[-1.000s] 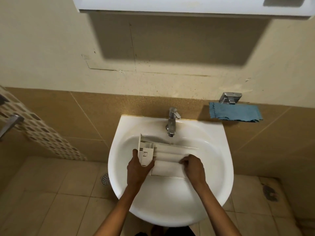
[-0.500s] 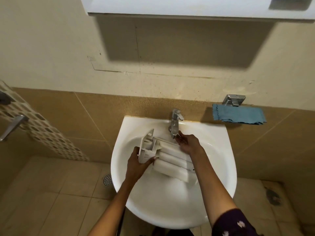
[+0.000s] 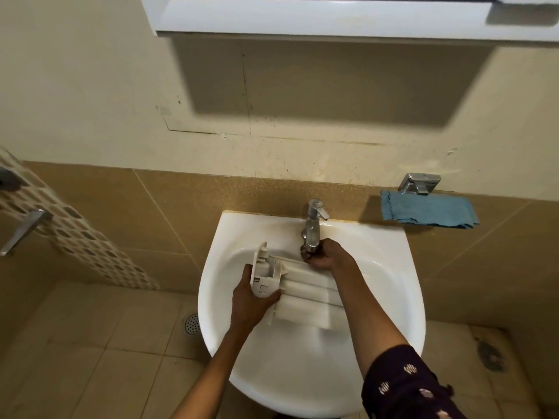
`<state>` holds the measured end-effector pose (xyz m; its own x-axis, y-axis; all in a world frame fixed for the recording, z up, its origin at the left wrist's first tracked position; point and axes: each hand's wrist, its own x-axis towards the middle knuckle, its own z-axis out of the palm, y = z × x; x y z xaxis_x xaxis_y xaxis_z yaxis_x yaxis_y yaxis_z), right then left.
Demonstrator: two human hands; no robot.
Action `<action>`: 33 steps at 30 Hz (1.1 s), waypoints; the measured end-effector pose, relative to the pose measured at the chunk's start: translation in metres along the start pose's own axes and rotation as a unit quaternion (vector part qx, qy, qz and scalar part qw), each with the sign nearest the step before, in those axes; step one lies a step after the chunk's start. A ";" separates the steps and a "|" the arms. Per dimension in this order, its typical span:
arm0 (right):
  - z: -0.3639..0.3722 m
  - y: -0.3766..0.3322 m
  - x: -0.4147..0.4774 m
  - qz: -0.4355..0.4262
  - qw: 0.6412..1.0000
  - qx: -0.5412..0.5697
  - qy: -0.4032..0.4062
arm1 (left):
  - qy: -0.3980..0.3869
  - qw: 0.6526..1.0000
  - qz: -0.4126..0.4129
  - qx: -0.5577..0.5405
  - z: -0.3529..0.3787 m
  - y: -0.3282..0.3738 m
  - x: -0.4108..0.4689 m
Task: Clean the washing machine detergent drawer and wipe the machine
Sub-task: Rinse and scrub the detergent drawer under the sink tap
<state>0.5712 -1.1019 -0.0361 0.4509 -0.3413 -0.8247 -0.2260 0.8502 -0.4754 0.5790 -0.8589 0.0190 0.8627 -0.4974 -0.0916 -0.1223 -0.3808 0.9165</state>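
Note:
A white detergent drawer (image 3: 305, 293) lies tilted inside the white sink (image 3: 390, 285), its front panel to the left. My left hand (image 3: 252, 300) grips that front panel from below and the left. My right hand (image 3: 322, 257) is up at the base of the chrome tap (image 3: 313, 225), fingers curled around the spout's lower end, just above the drawer's far edge. No water is seen running.
A blue cloth (image 3: 428, 208) hangs from a chrome holder (image 3: 419, 182) on the wall to the right. A white cabinet (image 3: 332, 16) juts out overhead. A floor drain (image 3: 191, 323) sits left of the sink, and a chrome handle (image 3: 24, 229) at far left.
My right hand left the drawer's right end and moved up to the tap. The left hand kept hold of the front panel and the drawer tilted, its right end lower.

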 end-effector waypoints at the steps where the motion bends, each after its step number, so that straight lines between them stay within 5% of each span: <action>1: 0.005 0.000 -0.009 0.028 0.999 0.010 -0.017 | 0.003 1.000 -0.002 -0.001 0.000 0.000 -0.001; 5: 0.008 -0.004 -0.034 0.040 0.998 0.032 0.024 | 0.005 1.000 -0.007 -0.005 -0.001 0.000 -0.002; 12: 0.002 0.004 -0.089 -0.017 0.993 0.106 -0.038 | 0.009 1.000 -0.011 0.002 0.003 0.000 0.007; 17: 0.012 0.011 -0.100 -0.142 0.982 -0.115 0.043 | 0.011 1.000 -0.012 0.010 0.005 -0.001 0.011; 21: 0.019 0.030 -0.102 -0.226 0.906 -0.357 -0.009 | 0.010 1.000 -0.018 0.011 0.006 -0.001 0.014; 24: 0.029 0.047 -0.108 -0.324 0.801 -0.498 -0.080 | 0.011 1.000 -0.017 0.016 0.006 0.000 0.015; 27: 0.007 0.044 -0.098 -0.367 0.714 -0.596 -0.001 | 0.017 1.000 -0.011 0.018 0.007 -0.001 0.014; 30: -0.019 0.037 -0.094 -0.285 0.681 -0.653 0.169 | 0.017 1.000 -0.011 0.017 0.006 -0.003 0.015; 33: -0.008 0.052 -0.100 -0.315 0.611 -0.705 0.172 | 0.012 1.000 -0.013 0.010 0.007 -0.002 0.016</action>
<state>0.5079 -1.0266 0.0194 0.6789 -0.6930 -0.2425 -0.7301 -0.6023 -0.3227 0.5893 -0.8712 0.0132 0.8775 -0.4678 -0.1055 -0.1090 -0.4087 0.9061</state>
